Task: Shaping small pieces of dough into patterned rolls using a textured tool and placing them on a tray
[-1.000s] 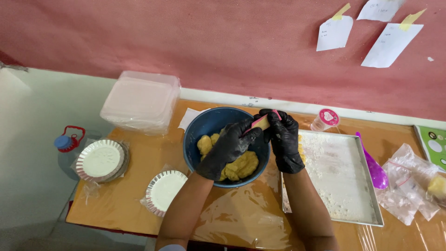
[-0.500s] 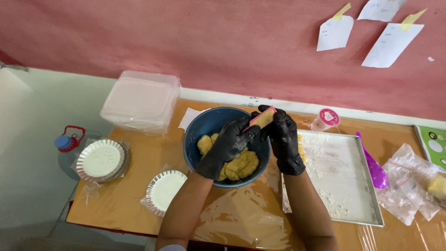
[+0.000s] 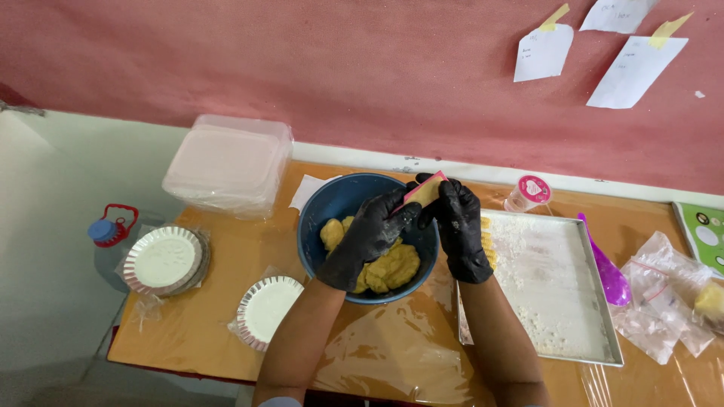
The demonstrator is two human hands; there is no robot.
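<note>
1. Both forearms are bare and reach forward from the bottom edge of the view, converging toward each other.
2. The left hand (image 3: 371, 237) wears a black glove; its fingers curl inward and upward, fingertips pointing toward the other hand.
3. The right hand (image 3: 457, 226), also in a black glove, is raised with its back to the camera, fingers pinched together at the top.
4. The fingertips of the two hands nearly meet.

- One view only, from a camera on the person's head, so no second view shares the scene.
- It looks steeply down and forward, close above the left hand (image 3: 369, 237) and right hand (image 3: 458, 230).
- Beyond the hands stands a red wall (image 3: 339, 68).
</note>
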